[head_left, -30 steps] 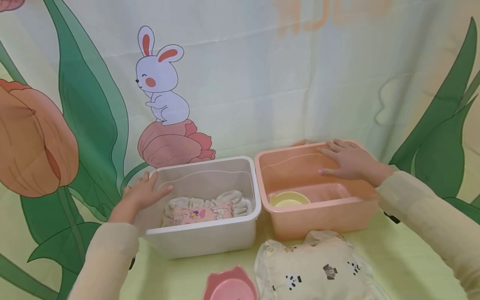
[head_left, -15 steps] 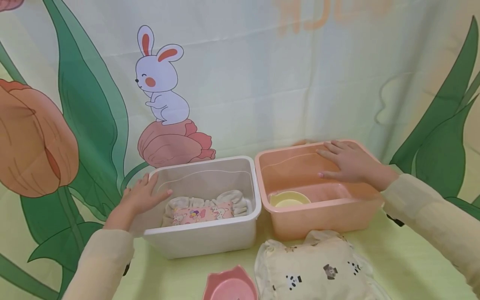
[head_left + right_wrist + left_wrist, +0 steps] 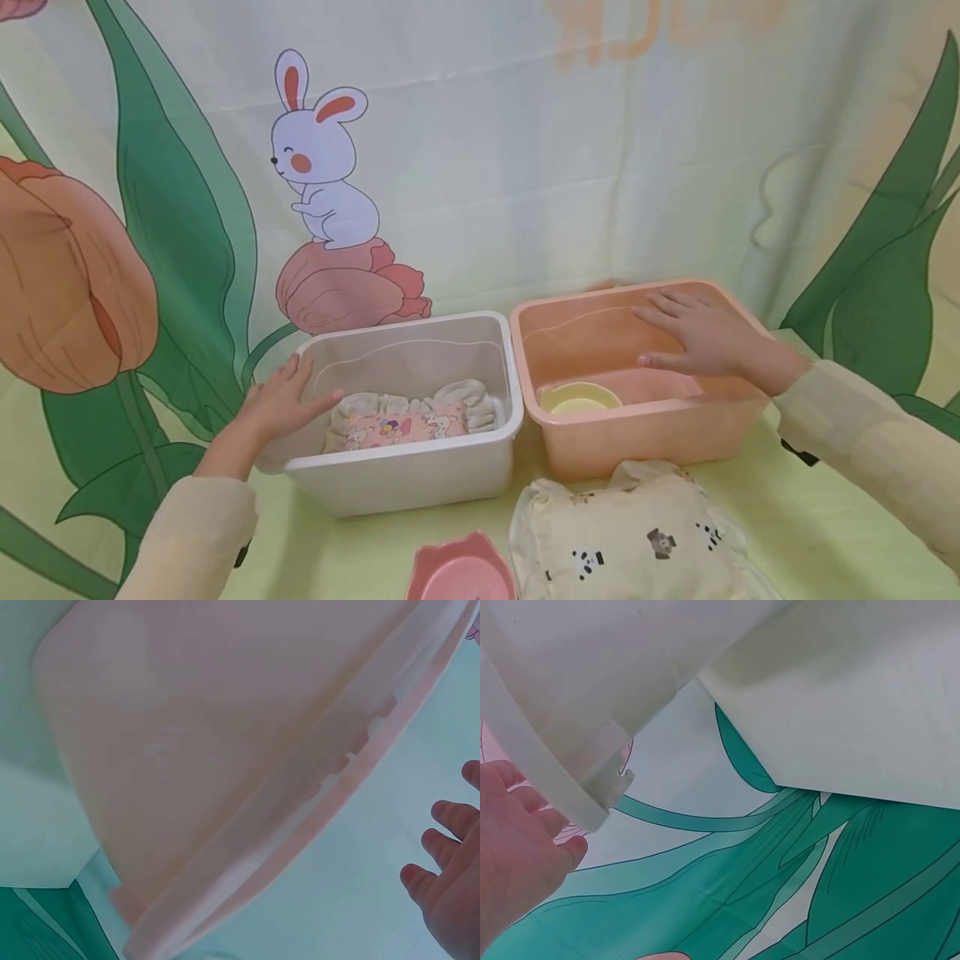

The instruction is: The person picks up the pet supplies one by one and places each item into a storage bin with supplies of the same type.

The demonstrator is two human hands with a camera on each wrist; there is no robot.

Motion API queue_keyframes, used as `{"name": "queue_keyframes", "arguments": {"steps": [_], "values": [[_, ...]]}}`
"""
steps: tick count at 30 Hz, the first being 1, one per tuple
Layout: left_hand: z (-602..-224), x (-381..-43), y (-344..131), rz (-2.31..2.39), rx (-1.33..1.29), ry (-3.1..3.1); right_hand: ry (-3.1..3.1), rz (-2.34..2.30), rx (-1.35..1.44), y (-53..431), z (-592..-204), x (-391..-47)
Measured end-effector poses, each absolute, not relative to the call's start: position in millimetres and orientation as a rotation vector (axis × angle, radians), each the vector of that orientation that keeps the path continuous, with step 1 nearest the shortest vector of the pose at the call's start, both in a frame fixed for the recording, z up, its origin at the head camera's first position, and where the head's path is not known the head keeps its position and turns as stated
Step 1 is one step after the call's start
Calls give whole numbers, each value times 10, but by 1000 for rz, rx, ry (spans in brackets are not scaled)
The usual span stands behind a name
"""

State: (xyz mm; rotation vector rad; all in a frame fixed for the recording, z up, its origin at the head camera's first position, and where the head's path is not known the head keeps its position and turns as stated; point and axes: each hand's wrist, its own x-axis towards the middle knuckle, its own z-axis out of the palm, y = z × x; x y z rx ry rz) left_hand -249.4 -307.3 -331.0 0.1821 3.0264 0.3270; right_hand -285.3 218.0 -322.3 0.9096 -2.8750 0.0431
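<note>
My left hand (image 3: 277,406) hovers at the left rim of a white plastic bin (image 3: 405,479), its fingers extended. A pink pillow with bunny prints and pale ruffles (image 3: 408,427) lies inside that bin. Over the right side of a peach bin (image 3: 637,442) is my right hand (image 3: 705,337), fingers spread and holding nothing. In the right wrist view a gap shows between the right fingers (image 3: 442,817) and the bin's rim. In the left wrist view the left fingers (image 3: 536,802) overlap the white rim; contact is unclear. A yellow bowl (image 3: 581,398) sits inside the peach bin.
In front of the bins, a cream ruffled pillow with animal prints (image 3: 637,533) lies on the pale green table (image 3: 330,550). Left of it stands a pink cat-eared bowl (image 3: 465,571), cut off by the frame. A printed curtain (image 3: 487,167) hangs right behind the bins.
Both hands have drifted slightly outward and toward me, the left to the left and the right to the right. Bins, pillows and bowls keep their places.
</note>
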Motion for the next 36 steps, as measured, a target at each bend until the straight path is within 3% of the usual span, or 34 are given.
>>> {"name": "queue_keyframes", "arguments": {"steps": [36], "values": [[-3463,-2172,-3213,383,228,3044,-2885,181,989,2149,-3328,-2590]]}}
